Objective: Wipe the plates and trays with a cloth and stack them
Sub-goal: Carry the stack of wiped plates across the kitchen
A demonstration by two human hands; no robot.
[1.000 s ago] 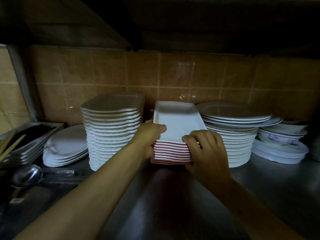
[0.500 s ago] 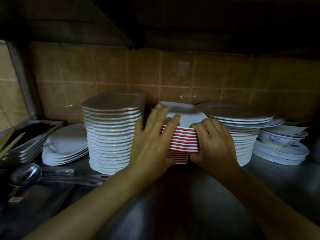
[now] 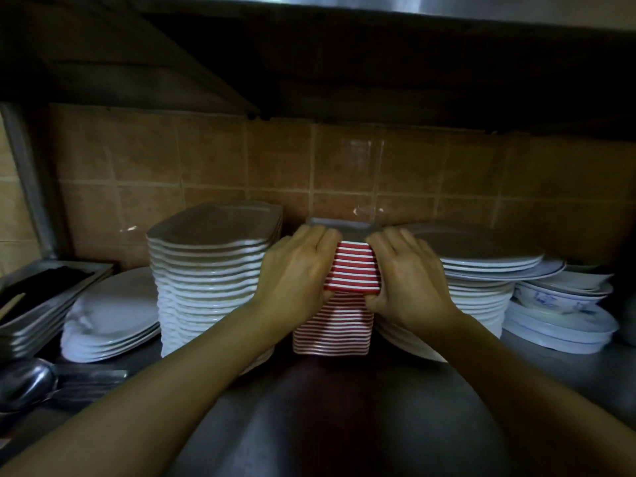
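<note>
- The steel counter (image 3: 344, 425) fills the lower frame and carries every pile; the tiled wall runs across the middle, with a dark shelf above.
- The tall stack of white scalloped plates (image 3: 210, 280) stands left of centre, and the round white plate stack (image 3: 481, 287) right of centre. Between them, at frame centre, sits the red-and-white striped tray stack (image 3: 332, 330).
- The lifted batch of striped trays (image 3: 353, 270) is held directly above that lower pile, apparently clear of it. Its long axis seems to run away from the camera toward the wall. Both hands are equally near, one on each side.
- The left hand (image 3: 292, 273) grips the batch's left side with fingers curled over the top edge. The right hand (image 3: 407, 280) grips the right side, thumb hooked under the bottom.
- Hidden or unclear: the far ends of the trays, the batch's flanks behind the hands, and any cloth. The far-left metal trays (image 3: 41, 304) are dim.
</note>
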